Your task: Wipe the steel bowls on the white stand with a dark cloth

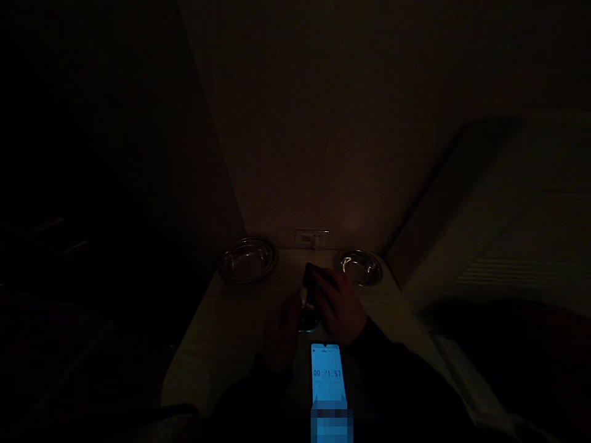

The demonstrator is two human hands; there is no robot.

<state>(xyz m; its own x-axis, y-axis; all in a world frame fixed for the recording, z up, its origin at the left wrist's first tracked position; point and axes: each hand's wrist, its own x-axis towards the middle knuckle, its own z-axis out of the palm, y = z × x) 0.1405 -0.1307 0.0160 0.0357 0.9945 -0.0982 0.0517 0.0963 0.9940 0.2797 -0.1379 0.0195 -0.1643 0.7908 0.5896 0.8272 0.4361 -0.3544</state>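
Observation:
The light is very dim. My right hand (pixel 341 304) is closed around a small dark object (pixel 309 274), whose kind I cannot make out. Across from it, my left hand (pixel 281 326) has its fingers drawn together in shadow, and whatever they hold is hidden. A small pale piece (pixel 303 296) shows between the two hands. Under them, a dark round thing with a shiny rim (pixel 308 321) rests on the table. Closer to me lies a lit phone (pixel 327 372) showing a running-time display, its lower part pixelated.
Shiny metal bowls or plates (pixel 247 261) stand at the table's back left, and another metal bowl (pixel 359 268) at the back right. A wall socket (pixel 312 237) sits behind the wooden table (pixel 203 344). A pale slanted panel (pixel 462 234) rises on the right.

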